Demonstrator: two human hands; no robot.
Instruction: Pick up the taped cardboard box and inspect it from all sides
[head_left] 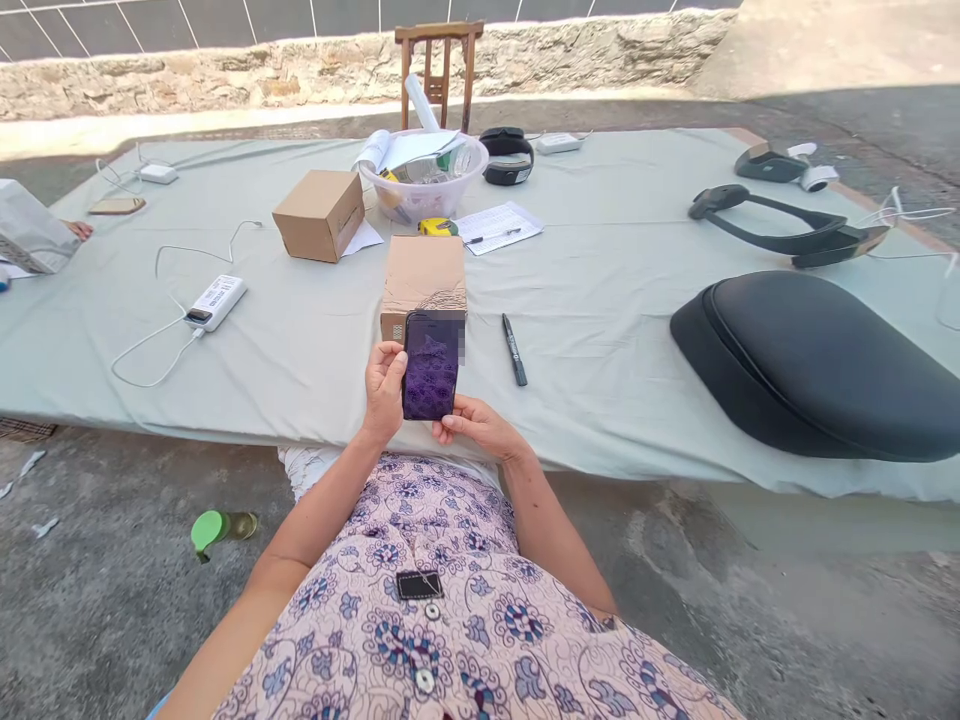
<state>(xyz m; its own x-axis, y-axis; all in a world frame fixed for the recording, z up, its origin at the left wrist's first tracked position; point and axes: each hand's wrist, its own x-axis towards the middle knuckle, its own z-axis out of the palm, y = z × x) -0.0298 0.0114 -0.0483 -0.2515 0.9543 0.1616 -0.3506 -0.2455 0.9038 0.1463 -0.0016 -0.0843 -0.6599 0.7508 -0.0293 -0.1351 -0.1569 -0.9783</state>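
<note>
I hold a phone (pixel 430 366) upright over the near edge of the pale green cloth (pixel 600 300), its dark screen showing a purple pattern. My left hand (pixel 384 390) grips its left side, and my right hand (pixel 474 424) supports its lower right corner. Just behind the phone stands a brown cardboard box (pixel 424 276). A black pen (pixel 514 349) lies on the cloth to the right of the phone.
A second cardboard box (pixel 321 213), a clear bowl of items (pixel 424 180), a paper sheet (pixel 499 226), a white power bank with cable (pixel 215 301), headsets (pixel 787 228) and a large black case (pixel 825 365) lie on the cloth. A green-capped bottle (pixel 221 526) lies on the ground. Another person's hand (pixel 79 230) shows at far left.
</note>
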